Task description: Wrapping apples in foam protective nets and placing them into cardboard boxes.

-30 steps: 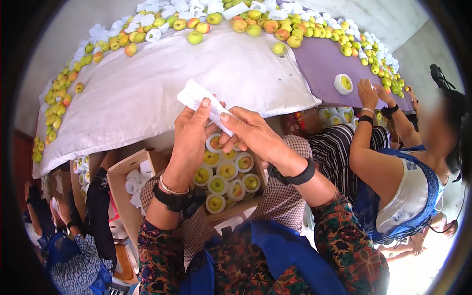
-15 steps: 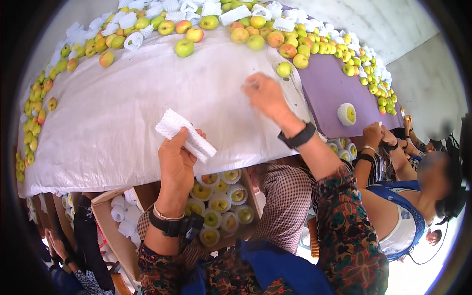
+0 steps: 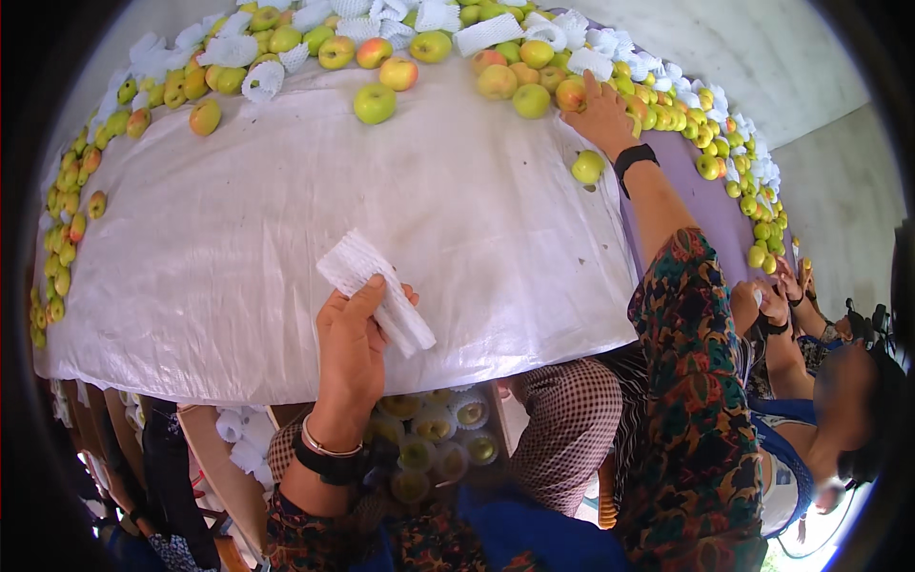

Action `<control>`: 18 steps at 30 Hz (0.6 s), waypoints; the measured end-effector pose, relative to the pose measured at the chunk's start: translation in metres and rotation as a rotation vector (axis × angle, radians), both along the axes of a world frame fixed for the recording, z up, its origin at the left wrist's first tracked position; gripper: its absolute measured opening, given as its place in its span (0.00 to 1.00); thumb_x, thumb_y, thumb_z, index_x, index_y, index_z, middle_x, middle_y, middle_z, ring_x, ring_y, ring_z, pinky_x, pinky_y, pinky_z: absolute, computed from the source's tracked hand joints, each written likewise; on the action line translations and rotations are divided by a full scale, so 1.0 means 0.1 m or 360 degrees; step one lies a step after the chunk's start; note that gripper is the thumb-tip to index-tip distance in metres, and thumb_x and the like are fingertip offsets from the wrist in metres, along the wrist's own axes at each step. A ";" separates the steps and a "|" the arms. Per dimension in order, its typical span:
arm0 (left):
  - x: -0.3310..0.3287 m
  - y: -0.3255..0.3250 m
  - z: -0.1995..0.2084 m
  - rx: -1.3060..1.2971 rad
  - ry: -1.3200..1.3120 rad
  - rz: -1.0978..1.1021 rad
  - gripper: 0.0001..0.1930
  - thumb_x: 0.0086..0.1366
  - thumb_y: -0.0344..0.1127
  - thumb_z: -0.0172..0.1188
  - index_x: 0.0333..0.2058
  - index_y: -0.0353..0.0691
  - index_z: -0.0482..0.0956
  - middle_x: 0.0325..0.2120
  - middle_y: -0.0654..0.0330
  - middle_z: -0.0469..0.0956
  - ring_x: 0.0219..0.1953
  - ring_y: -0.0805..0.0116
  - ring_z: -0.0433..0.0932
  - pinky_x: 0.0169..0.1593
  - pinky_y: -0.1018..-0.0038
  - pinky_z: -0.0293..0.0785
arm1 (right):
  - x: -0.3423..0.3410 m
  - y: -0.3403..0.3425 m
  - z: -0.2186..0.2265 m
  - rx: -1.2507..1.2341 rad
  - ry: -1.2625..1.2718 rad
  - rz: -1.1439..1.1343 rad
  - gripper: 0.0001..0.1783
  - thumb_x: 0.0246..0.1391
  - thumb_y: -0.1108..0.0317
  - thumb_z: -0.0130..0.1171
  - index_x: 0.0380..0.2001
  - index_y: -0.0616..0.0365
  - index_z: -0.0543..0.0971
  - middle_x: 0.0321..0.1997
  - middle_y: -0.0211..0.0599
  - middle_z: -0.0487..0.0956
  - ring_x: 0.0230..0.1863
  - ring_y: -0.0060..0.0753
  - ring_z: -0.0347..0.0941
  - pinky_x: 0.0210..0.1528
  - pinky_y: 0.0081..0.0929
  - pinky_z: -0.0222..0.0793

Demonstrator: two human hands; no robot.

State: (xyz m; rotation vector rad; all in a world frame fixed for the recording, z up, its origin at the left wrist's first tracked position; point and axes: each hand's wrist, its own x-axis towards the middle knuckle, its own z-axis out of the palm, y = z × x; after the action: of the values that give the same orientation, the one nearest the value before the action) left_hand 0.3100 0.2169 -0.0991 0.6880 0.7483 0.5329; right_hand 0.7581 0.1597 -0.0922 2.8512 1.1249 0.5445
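My left hand [image 3: 353,334] pinches a flattened white foam net sleeve [image 3: 376,291] between thumb and fingers, above the near half of the sheeted table. Stretched out to the far right edge, my right hand [image 3: 605,119] has its thumb and fingers around a red-and-yellow apple [image 3: 571,94] in the heap. Part of that grip is hidden by the hand itself. A lone green apple [image 3: 588,167] lies just nearer than my right wrist. Another green apple [image 3: 375,103] sits apart at the front of the far heap.
Apples and white foam sleeves [image 3: 262,82] line the far rim of the white-sheeted table [image 3: 238,238]. Below its near edge, a box holds sleeved apples [image 3: 434,424]; left of it, a carton [image 3: 214,448] contains foam sleeves. At right, a co-worker's hands [image 3: 762,300] are over a purple surface.
My right hand has moved away and to the right, from above the sheet to the apple heap. My left hand still holds the foam sleeve. The view has shifted slightly.
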 end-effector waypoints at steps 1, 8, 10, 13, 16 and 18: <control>0.06 -0.01 0.00 -0.0016 -0.0016 -0.0024 0.09 0.69 0.33 0.53 0.42 0.32 0.74 0.32 0.54 0.80 0.36 0.65 0.80 0.43 0.70 0.75 | 0.19 -0.05 -0.07 0.0053 0.0033 0.0061 0.44 0.50 0.49 0.62 0.68 0.47 0.59 0.62 0.47 0.69 0.62 0.61 0.63 0.53 0.56 0.69; 0.07 0.10 -0.05 -0.0107 -0.0040 0.0031 0.09 0.68 0.32 0.54 0.42 0.33 0.74 0.32 0.55 0.80 0.36 0.65 0.80 0.43 0.70 0.75 | -0.24 0.15 0.18 0.0218 0.0573 -0.0083 0.43 0.45 0.46 0.64 0.62 0.56 0.66 0.52 0.55 0.77 0.55 0.62 0.70 0.52 0.52 0.70; 0.06 0.11 -0.05 -0.0110 -0.0060 0.0037 0.09 0.68 0.32 0.54 0.42 0.33 0.74 0.32 0.55 0.80 0.36 0.66 0.80 0.43 0.70 0.75 | -0.29 0.17 0.21 0.0252 0.0549 -0.0111 0.43 0.44 0.45 0.64 0.60 0.58 0.67 0.52 0.57 0.77 0.55 0.61 0.71 0.53 0.50 0.69; 0.08 0.11 -0.03 -0.0087 -0.0075 0.0022 0.08 0.68 0.32 0.54 0.42 0.34 0.74 0.32 0.55 0.80 0.36 0.66 0.80 0.44 0.69 0.76 | -0.21 0.11 0.18 0.0282 0.0507 -0.0107 0.43 0.43 0.43 0.65 0.57 0.60 0.69 0.53 0.58 0.77 0.56 0.58 0.71 0.54 0.46 0.69; 0.13 0.10 -0.01 -0.0128 -0.0090 -0.0003 0.08 0.68 0.32 0.54 0.41 0.34 0.74 0.31 0.55 0.79 0.36 0.66 0.80 0.44 0.70 0.76 | -0.02 0.09 0.09 0.0270 0.0464 -0.0033 0.43 0.42 0.44 0.66 0.55 0.63 0.71 0.51 0.57 0.78 0.54 0.54 0.73 0.54 0.42 0.69; 0.11 0.11 0.01 -0.0149 -0.0078 0.0020 0.08 0.68 0.31 0.54 0.41 0.33 0.74 0.31 0.55 0.80 0.35 0.66 0.80 0.43 0.70 0.76 | -0.01 0.12 0.09 0.0278 0.0442 0.0026 0.42 0.42 0.45 0.67 0.54 0.66 0.72 0.48 0.56 0.79 0.53 0.51 0.75 0.53 0.39 0.70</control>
State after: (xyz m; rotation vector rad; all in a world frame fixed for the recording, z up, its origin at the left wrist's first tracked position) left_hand 0.3208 0.2282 -0.0982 0.5816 0.7277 0.5210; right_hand 0.7574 0.1714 -0.0828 3.1471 1.1922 0.2634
